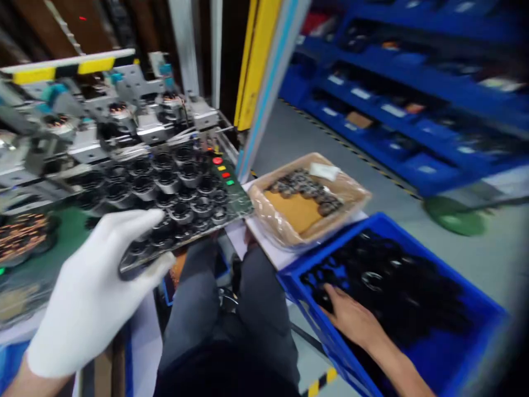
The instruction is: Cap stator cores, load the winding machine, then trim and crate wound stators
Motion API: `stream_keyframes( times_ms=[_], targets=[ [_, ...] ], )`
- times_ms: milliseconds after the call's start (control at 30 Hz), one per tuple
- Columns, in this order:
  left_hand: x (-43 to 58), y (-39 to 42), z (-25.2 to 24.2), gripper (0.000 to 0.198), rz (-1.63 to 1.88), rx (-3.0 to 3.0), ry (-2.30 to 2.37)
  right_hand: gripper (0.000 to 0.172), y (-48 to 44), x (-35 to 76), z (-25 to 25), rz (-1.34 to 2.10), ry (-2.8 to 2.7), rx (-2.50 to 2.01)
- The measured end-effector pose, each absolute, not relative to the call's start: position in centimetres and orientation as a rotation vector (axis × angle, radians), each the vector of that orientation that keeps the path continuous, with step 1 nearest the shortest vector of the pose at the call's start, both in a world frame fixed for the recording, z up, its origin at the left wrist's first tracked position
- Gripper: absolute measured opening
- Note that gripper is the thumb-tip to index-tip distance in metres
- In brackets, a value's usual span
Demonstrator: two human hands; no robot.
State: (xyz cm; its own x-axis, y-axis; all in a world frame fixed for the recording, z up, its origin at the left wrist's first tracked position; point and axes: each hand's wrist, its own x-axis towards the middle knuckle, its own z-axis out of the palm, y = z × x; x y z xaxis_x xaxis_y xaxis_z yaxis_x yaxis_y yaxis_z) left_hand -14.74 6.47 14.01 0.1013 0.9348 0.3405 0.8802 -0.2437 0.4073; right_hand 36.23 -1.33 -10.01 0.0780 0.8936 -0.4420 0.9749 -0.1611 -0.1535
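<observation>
My left hand (93, 286), in a white glove, grips the near edge of a flat tray (237, 207) loaded with several black ring-shaped parts (182, 187); the thumb lies on top, the fingers curl under. My bare right hand (351, 317) reaches down into a blue plastic crate (467, 300) full of the same black ring parts (397, 286). Its fingers are buried among the parts, so I cannot see whether they hold one. My legs in dark trousers (231, 309) sit between tray and crate.
A plastic-lined cardboard box (349, 193) with more dark parts stands beside the crate. A grey machine (124, 105) with fixtures and coloured buttons fills the left. Blue shelving (413, 99) with bins runs along the right, across a grey floor. A yellow post (252, 60) rises behind.
</observation>
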Motion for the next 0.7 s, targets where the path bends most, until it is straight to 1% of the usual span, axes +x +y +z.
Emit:
stream_keyframes(
  times_ms=[100,200,267,367,433,500,600,667,700],
  targets=[
    [-8.5,8.9,11.6,0.049,0.743,2.267,1.49,0.047,-1.2,37.7,-11.6,-0.783,1.791,2.144],
    [-0.3,13.8,9.7,0.041,0.605,2.307,1.287,0.06,-0.8,38.5,-12.2,-0.902,1.786,2.121],
    [5.7,17.9,8.7,0.045,0.422,2.389,1.256,0.058,-0.9,38.8,-12.2,-0.986,1.808,2.115],
    [14.4,24.3,6.5,0.047,0.107,2.577,1.265,0.04,-1.3,39.2,-12.0,-1.128,1.837,2.131],
    [19.3,28.1,4.1,0.043,-0.013,2.616,1.269,0.032,-1.5,39.7,-11.8,-1.258,1.843,2.153],
    [23.0,31.2,1.4,0.041,-0.124,2.637,1.263,0.032,-1.6,40.3,-11.6,-1.413,1.829,2.197],
    [26.6,34.2,-2.2,0.038,-0.291,2.663,1.23,0.037,-1.4,41.3,-11.1,-1.649,1.742,2.323],
    [27.9,35.5,-3.8,0.039,-0.367,2.68,1.204,0.042,-1.3,41.8,-10.4,-1.785,1.637,2.407],
    [28.3,36.0,-4.3,0.04,-0.392,2.688,1.191,0.044,-1.1,41.9,-10.0,-1.92,1.534,2.455]
  ],
)
